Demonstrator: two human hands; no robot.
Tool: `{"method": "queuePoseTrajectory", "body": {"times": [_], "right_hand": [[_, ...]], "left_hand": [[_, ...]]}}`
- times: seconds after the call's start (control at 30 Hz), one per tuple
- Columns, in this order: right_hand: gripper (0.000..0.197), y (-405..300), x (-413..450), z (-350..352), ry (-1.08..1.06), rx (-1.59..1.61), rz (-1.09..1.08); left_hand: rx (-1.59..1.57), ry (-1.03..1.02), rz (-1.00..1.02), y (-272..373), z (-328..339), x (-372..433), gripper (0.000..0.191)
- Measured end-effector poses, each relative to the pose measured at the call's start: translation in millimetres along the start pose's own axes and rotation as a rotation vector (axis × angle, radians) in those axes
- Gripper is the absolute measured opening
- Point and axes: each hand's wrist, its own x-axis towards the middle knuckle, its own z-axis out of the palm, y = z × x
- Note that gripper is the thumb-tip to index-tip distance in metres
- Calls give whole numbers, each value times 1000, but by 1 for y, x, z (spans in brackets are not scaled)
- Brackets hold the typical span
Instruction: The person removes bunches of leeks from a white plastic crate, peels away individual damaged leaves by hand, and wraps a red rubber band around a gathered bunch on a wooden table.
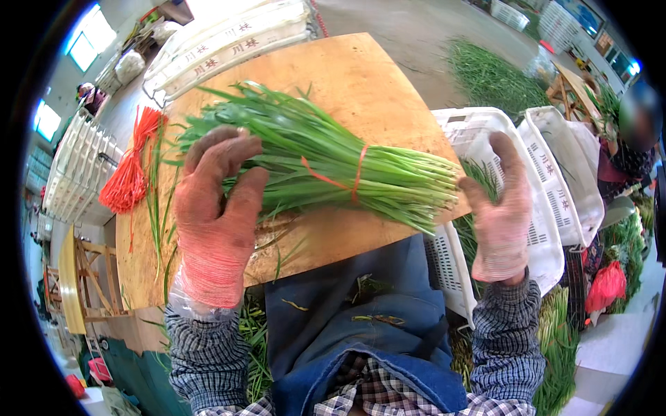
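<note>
A bundle of Chinese chives [312, 151] lies across the wooden board [395, 88], leafy end left and pale cut ends right. One red plastic tie [360, 174] circles it near the pale end, with a loose tail. My left hand [216, 208], in a stained pink knit glove, is at the leafy end, fingers bent and thumb apart; whether it touches the leaves is unclear. My right hand [497, 213], in a matching glove, is just beyond the cut ends. Its thumb and fingers are spread, with nothing between them. Loose chive leaves [156, 208] lie at the board's left side.
A bunch of red ties [132, 166] hangs at the board's left edge. White plastic crates [546, 260] stand at right, others [234, 47] are stacked behind. Loose greens [489, 73] cover floor beyond. Another person [632, 151] is at far right. A blue apron [359, 307] covers my lap.
</note>
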Motion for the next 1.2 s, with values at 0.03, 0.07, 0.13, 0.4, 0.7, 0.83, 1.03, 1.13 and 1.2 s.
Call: {"method": "queuePoseTrajectory", "body": {"times": [0.03,0.07,0.13,0.4,0.7,0.83,1.03,1.13,1.2], "right_hand": [[61,8,-4,-11,29,58,118],[57,13,-8,-16,84,154,197],[51,21,-18,-21,158,341,381],[37,59,-52,-22,185,600,813],[25,23,11,35,-344,-96,-510],[20,111,-8,-36,-571,-545,346],[21,23,26,-9,-278,135,-187],[21,62,2,5,-589,118,-170],[26,57,11,-34,-897,-394,157]], "left_hand": [[55,-49,130,0,9,10,29],[109,-95,263,0,18,17,31],[123,-317,261,10,41,17,47],[684,-571,538,-30,102,6,114],[746,-610,695,-51,133,49,110],[731,-595,641,-41,116,40,109],[790,-471,718,-49,113,21,80],[884,-388,852,-55,116,6,66],[877,-393,785,-54,114,2,67]]}}
